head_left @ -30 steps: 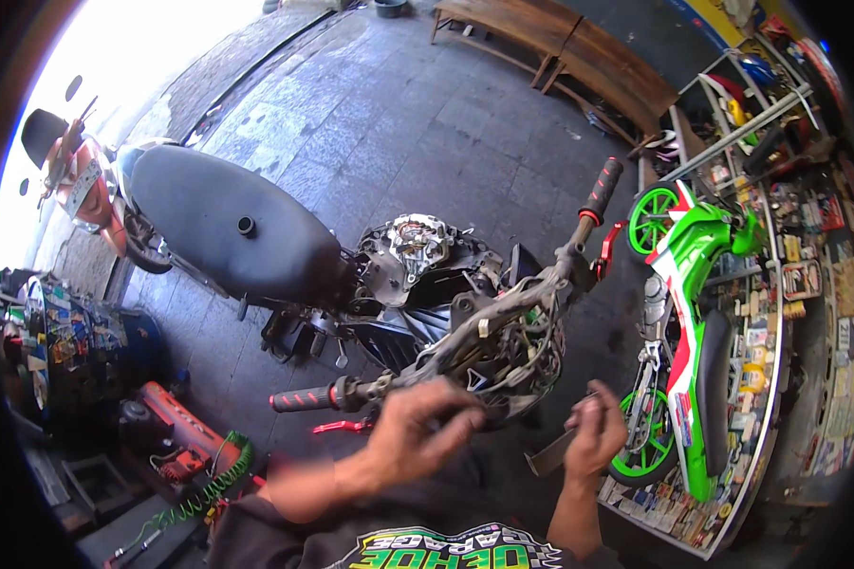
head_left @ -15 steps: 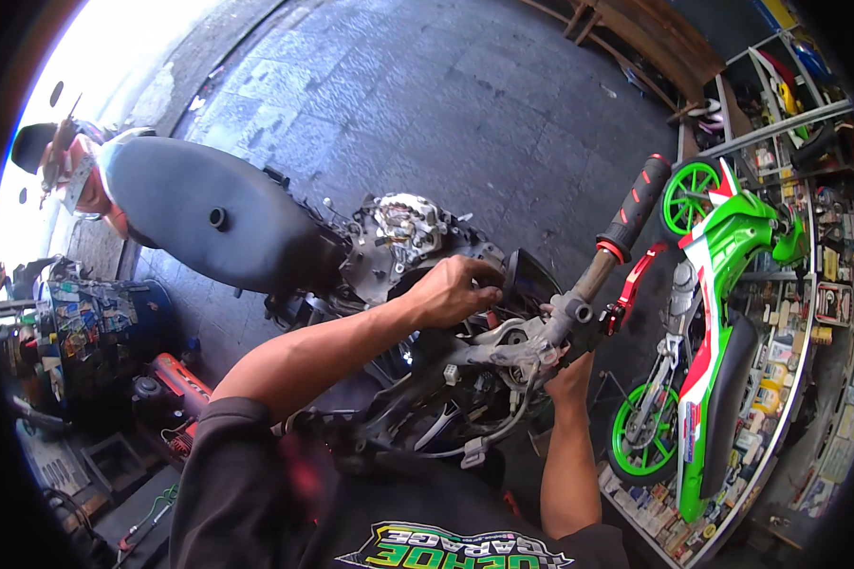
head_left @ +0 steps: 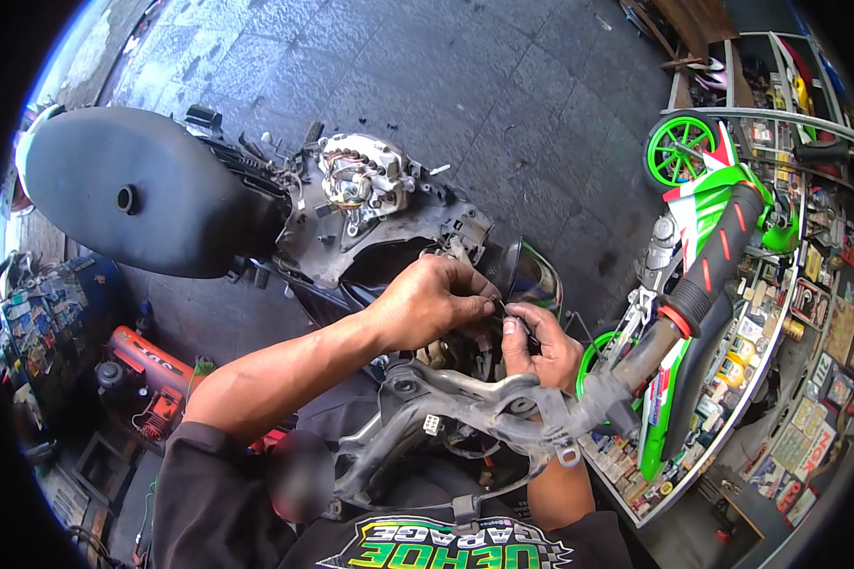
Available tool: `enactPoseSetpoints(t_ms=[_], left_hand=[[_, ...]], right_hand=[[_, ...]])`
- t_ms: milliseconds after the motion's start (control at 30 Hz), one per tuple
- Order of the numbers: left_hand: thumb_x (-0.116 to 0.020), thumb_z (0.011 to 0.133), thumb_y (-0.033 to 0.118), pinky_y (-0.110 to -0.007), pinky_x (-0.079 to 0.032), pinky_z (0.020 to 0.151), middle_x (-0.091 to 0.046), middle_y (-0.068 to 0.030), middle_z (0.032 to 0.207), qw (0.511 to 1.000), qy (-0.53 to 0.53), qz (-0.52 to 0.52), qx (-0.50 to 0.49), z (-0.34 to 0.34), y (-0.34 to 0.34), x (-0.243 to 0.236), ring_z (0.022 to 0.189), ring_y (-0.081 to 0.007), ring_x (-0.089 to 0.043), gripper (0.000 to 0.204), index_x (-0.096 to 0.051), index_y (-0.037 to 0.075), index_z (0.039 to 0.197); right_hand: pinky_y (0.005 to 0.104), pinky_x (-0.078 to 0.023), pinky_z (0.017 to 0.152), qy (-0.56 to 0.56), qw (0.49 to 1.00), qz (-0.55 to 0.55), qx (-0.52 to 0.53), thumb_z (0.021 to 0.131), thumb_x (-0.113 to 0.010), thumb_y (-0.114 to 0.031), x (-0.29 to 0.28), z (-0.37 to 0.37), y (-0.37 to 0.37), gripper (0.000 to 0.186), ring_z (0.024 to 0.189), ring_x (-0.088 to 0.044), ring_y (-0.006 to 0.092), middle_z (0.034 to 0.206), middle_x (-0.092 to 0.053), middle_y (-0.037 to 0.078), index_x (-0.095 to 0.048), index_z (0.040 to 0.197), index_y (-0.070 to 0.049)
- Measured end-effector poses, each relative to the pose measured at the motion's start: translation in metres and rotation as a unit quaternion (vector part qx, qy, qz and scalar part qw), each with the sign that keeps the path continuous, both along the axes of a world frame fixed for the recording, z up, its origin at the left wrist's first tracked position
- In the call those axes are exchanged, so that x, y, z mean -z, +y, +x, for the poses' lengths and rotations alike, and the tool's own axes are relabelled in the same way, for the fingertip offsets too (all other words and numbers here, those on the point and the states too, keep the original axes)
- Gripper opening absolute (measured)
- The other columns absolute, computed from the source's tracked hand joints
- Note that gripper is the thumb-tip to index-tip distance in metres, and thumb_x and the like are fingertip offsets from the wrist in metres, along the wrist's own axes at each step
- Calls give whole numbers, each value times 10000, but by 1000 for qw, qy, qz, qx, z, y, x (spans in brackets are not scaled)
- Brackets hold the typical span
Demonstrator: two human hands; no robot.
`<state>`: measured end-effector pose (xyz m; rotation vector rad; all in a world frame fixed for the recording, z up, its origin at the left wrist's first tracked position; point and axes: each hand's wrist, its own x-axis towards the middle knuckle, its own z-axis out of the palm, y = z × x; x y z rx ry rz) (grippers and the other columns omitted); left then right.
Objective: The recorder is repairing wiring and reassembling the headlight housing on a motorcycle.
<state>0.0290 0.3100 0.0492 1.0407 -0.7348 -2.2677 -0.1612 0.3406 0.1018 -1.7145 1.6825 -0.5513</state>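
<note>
My left hand (head_left: pixel 444 299) is closed, thumb and fingertips pinching near a small dark piece that I cannot make out. My right hand (head_left: pixel 541 343) meets it from the right, also closed around something hidden. Both are over the exposed front of a stripped scooter, beside a dark housing with a clear lens (head_left: pixel 533 275). A bare metal handlebar (head_left: pixel 446 403) crosses below my hands, over my right forearm, with a white connector (head_left: pixel 432 425) near it. Its black-and-red grip (head_left: pixel 726 237) rises at the right. A pale, wired mechanical assembly (head_left: pixel 365 178) lies on the scooter beyond my hands.
The scooter's black seat (head_left: pixel 133 190) is at upper left. A green-and-white minibike (head_left: pixel 778 228) stands along a crowded glass display case (head_left: pixel 764 346) at right. A red compressor (head_left: pixel 138 370) and cluttered cart (head_left: pixel 57 322) are at left. Wooden benches (head_left: pixel 693 28) stand at the back.
My hands have moved forward past the handlebar and come together at the lens housing. The right fingers, hidden half a second ago, now show. The view has shifted, putting the grip over the minibike.
</note>
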Motion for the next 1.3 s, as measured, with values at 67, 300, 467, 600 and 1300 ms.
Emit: enactPoseSetpoints(t_ms=[67,300,467,600,1300], left_hand=[[-649,926,39,-287,-589,708,-732,-114,859,1000,5,15,-25,-1,-1,-1,764,-159,-724,160,-687,-89,1014],[-654,928,46,-284,-598,701,-737,-115,868,1000,-18,-1,-1,-2,-5,-1,762,-157,-725,162,-695,-87,1011],[-660,924,45,-280,-598,698,-735,-114,864,1000,-25,-5,-10,-4,-3,-1,761,-150,-724,160,-695,-89,1002],[-661,923,48,-280,-598,697,-734,-111,859,1000,-25,-9,-11,-5,-2,0,761,-147,-723,160,-695,-88,1001],[-610,975,62,-275,-571,679,-716,-85,846,999,4,-35,6,-2,-3,2,743,-124,-690,163,-684,-64,1047]], right_hand=[[342,-581,742,8,1000,0,-4,849,-710,-51,0,0,-1,177,846,-750,259,925,-745,154,-706,1021,-14],[345,-581,719,4,1000,-7,-9,849,-721,-59,-1,2,-4,172,818,-753,270,905,-747,154,-709,1012,-4],[354,-586,707,15,1000,-11,-17,841,-730,-61,2,0,-5,167,817,-754,288,899,-746,157,-712,996,-2],[352,-587,693,5,1000,-22,-13,839,-730,-59,4,0,-3,160,808,-755,284,892,-746,154,-715,989,-4],[346,-570,697,18,1000,16,-15,895,-707,-95,-3,3,-6,153,804,-749,289,905,-736,159,-685,1021,-11]])
